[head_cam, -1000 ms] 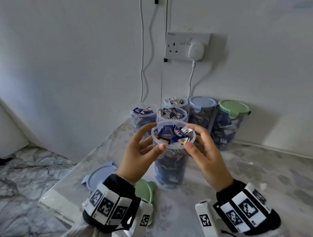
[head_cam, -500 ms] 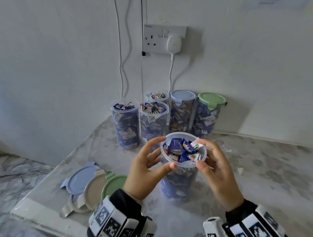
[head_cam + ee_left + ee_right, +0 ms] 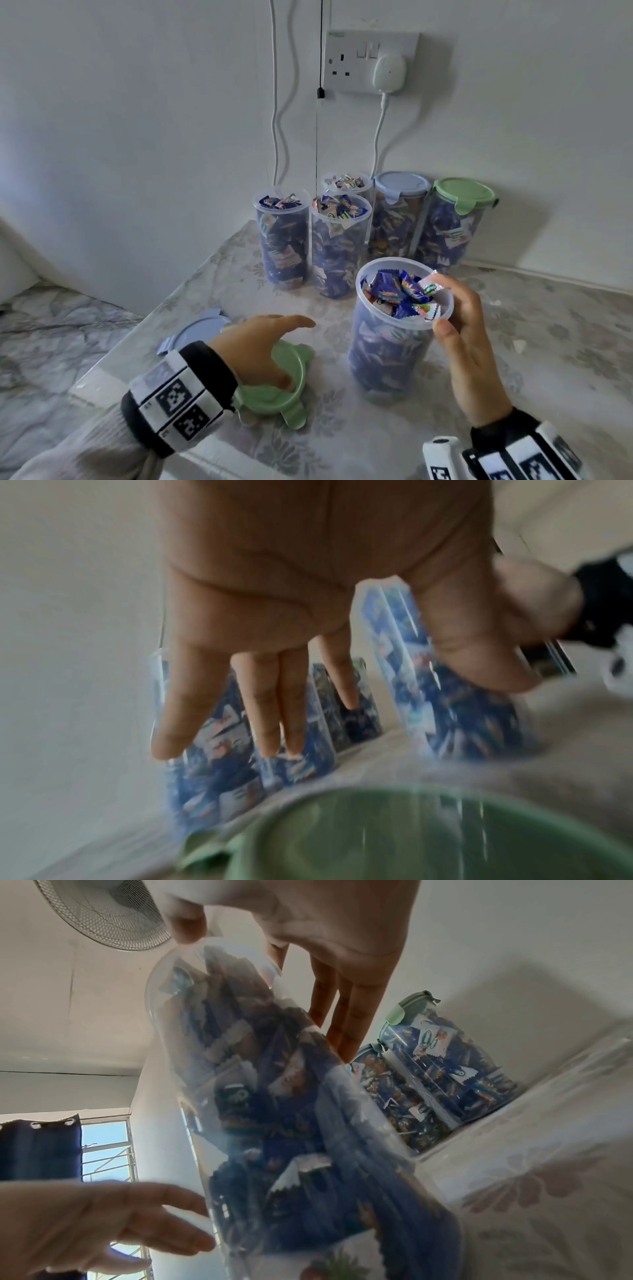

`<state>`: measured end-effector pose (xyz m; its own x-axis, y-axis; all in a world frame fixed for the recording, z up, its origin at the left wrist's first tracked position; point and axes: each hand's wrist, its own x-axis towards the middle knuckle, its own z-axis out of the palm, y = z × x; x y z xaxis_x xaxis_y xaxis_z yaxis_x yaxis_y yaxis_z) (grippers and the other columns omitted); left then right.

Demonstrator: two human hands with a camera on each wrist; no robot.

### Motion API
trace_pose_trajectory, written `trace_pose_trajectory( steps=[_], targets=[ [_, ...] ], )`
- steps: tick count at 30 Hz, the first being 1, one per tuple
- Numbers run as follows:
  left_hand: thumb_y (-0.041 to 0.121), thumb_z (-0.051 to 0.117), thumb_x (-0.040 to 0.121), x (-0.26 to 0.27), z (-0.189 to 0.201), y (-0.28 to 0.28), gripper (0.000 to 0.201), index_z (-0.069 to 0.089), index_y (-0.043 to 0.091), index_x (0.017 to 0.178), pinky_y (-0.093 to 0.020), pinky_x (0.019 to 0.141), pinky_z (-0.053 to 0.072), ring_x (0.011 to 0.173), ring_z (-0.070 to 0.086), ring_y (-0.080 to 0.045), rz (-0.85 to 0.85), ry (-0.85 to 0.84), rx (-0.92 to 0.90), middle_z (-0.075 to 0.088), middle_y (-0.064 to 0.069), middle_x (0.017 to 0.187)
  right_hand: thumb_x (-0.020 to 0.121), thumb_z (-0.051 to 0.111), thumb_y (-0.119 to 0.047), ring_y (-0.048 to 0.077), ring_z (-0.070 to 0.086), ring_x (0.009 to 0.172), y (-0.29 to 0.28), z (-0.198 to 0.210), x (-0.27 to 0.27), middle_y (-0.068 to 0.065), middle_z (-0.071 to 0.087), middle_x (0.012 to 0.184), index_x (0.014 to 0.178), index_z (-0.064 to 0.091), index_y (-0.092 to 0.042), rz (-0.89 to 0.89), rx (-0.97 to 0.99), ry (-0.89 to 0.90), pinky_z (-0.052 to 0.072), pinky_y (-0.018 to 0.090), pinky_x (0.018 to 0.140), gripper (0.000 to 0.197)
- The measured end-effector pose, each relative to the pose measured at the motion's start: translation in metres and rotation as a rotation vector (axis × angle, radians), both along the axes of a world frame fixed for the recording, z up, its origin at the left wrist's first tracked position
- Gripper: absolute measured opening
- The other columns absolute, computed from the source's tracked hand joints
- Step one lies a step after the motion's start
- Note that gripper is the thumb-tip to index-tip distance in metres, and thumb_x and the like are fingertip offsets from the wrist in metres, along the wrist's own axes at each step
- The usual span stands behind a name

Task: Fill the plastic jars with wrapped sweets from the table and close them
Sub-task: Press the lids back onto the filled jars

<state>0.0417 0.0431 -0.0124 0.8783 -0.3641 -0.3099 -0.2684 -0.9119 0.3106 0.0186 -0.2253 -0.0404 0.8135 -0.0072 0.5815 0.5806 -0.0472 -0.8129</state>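
Observation:
A clear plastic jar (image 3: 394,346) packed with blue-wrapped sweets (image 3: 397,294) stands lidless on the table near me. My right hand (image 3: 452,306) grips its rim, thumb on the near edge and fingers on the far side; the right wrist view shows the fingers (image 3: 346,1015) along the jar (image 3: 291,1110). My left hand (image 3: 281,353) is spread over a loose green lid (image 3: 291,401) to the jar's left, thumb close to it. The blurred left wrist view shows straight fingers (image 3: 267,710) above the green lid (image 3: 411,831).
Three open jars full of sweets (image 3: 282,240) (image 3: 339,243) (image 3: 346,183) stand by the wall. A blue-lidded jar (image 3: 400,212) and a green-lidded jar (image 3: 455,226) are to their right. A loose blue lid (image 3: 198,329) lies near the table's left edge (image 3: 102,363). Cables hang from the wall socket (image 3: 370,61).
My left hand has let go of the near jar and dropped down to the left over the green lid. The right hand still holds the jar's rim.

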Motion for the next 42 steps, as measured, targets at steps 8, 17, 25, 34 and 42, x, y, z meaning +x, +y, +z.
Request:
trace_pose_trajectory(
  steps=[8,17,25,34,42],
  targets=[
    [0.041,0.082,0.059,0.001,-0.022,0.009,0.114,0.005,0.044,0.144,-0.049,0.115,0.010,0.139,0.016,-0.024,-0.184,0.063,0.441,0.020,0.000,0.148,0.089,0.043,-0.034,0.000,0.054,0.116,0.000,0.002,-0.002,-0.021,0.056,0.126,0.128,0.046,-0.040,0.008,-0.011,0.013,0.041,0.011,0.092,0.039],
    [0.068,0.066,0.044,0.009,-0.003,0.010,0.084,0.032,0.058,0.120,-0.027,0.101,0.040,0.118,0.047,-0.011,0.052,-0.057,-0.401,0.048,0.008,0.129,0.088,0.041,-0.015,-0.015,0.051,0.111,0.001,0.002,-0.007,-0.040,0.051,0.122,0.133,0.035,-0.026,-0.010,-0.049,0.076,0.038,0.002,0.088,0.047],
    [0.052,0.072,0.048,0.022,0.073,-0.023,0.080,0.050,0.040,0.123,-0.008,0.080,0.044,0.102,0.060,-0.006,0.066,-0.162,-0.968,0.062,0.007,0.114,0.071,0.055,-0.078,0.007,0.060,0.111,0.003,0.011,-0.012,-0.014,0.062,0.123,0.134,0.032,-0.056,-0.006,0.008,0.200,0.047,0.016,0.088,0.071],
    [0.073,0.062,0.046,0.025,0.082,-0.095,0.080,0.044,0.052,0.121,-0.039,0.092,0.046,0.099,0.056,-0.011,-0.161,-0.266,-0.547,0.053,0.011,0.118,0.056,0.044,-0.094,0.016,0.064,0.108,-0.003,0.008,-0.015,-0.006,0.068,0.117,0.136,0.034,-0.041,-0.016,0.223,0.348,0.053,0.024,0.084,0.096],
    [0.079,0.046,0.050,0.022,0.066,-0.099,0.092,0.036,0.046,0.135,-0.042,0.113,0.019,0.131,0.030,-0.014,-0.226,-0.347,-0.404,0.036,0.012,0.143,0.053,0.044,-0.096,0.017,0.067,0.100,-0.013,0.012,-0.017,-0.003,0.067,0.118,0.131,0.040,-0.044,-0.073,0.246,0.355,0.056,0.034,0.084,0.093]
  ],
)
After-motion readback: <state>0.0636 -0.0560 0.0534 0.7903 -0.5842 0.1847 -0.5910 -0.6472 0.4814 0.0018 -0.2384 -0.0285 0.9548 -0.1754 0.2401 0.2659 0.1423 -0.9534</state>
